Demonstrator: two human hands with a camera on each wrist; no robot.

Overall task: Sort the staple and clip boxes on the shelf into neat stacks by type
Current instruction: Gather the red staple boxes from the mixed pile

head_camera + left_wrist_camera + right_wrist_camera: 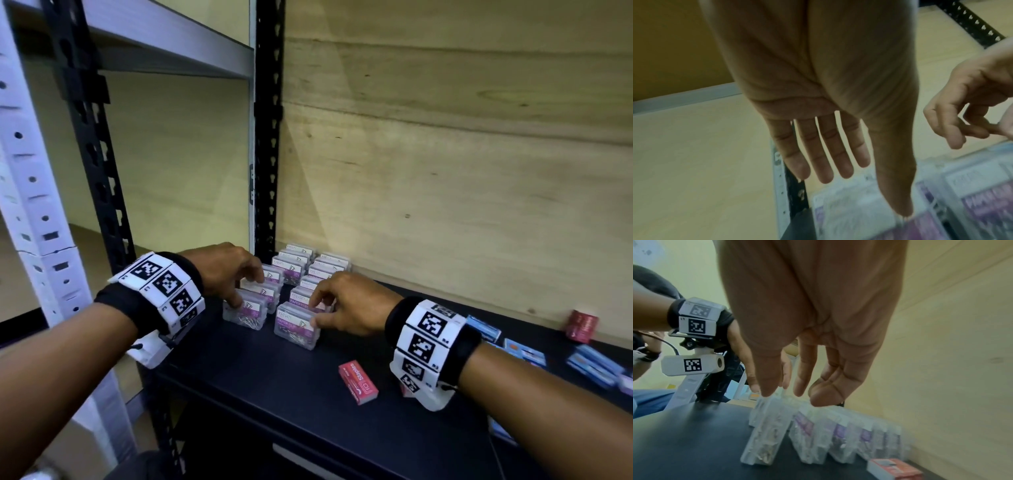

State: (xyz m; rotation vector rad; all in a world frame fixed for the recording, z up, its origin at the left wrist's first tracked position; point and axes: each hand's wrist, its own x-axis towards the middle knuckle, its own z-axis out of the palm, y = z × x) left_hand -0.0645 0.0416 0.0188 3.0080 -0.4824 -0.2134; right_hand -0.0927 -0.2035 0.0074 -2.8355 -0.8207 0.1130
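Note:
Clear paper clip boxes with purple labels stand in two rows (308, 274) at the back left of the black shelf (267, 380). My left hand (245, 289) hovers over the left row with straight fingers, its thumb tip (903, 212) touching the front left box (245, 313). My right hand (314, 312) pinches the top of the front right paper clip box (294, 330) between thumb and index finger; in the right wrist view that box (764, 433) leans under the thumb (766, 386). A red staples box (358, 382) lies flat near the shelf's front edge.
Several blue boxes (594, 366) lie scattered at the right end of the shelf, and another red box (582, 325) leans on the wooden back wall (445, 171). A black upright post (270, 137) stands behind the left row. An upper shelf board (171, 44) hangs overhead.

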